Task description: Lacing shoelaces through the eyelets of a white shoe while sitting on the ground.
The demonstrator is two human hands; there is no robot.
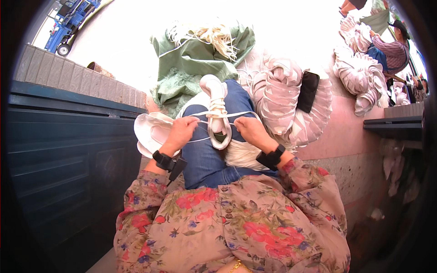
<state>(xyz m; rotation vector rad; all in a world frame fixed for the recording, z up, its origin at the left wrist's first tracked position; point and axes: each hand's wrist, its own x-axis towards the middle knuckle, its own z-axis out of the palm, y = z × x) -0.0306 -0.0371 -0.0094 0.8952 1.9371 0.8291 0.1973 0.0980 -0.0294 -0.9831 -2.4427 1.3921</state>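
Note:
Between my knees lies a white shoe (214,93), its toe pointing away from me and its opening towards me. White laces cross its upper. My left hand (183,129) is closed on a white shoelace (203,122) to the left of the shoe. To the right, my right hand (251,131) pinches the lace's other side, and the strands stretch between both hands across the shoe. A dark green patch shows inside the shoe's opening. Another pale shoe piece (152,132) lies beside my left hand. A bundle of cream laces (246,155) rests on my right thigh.
Ahead stands a green sack (200,61) topped with loose cream laces (214,38). On the right, stacked pale shoe uppers (277,100) carry a black phone (308,92). Another person (391,48) sits by more stacks (359,75). A dark blue door (77,168) is at my left.

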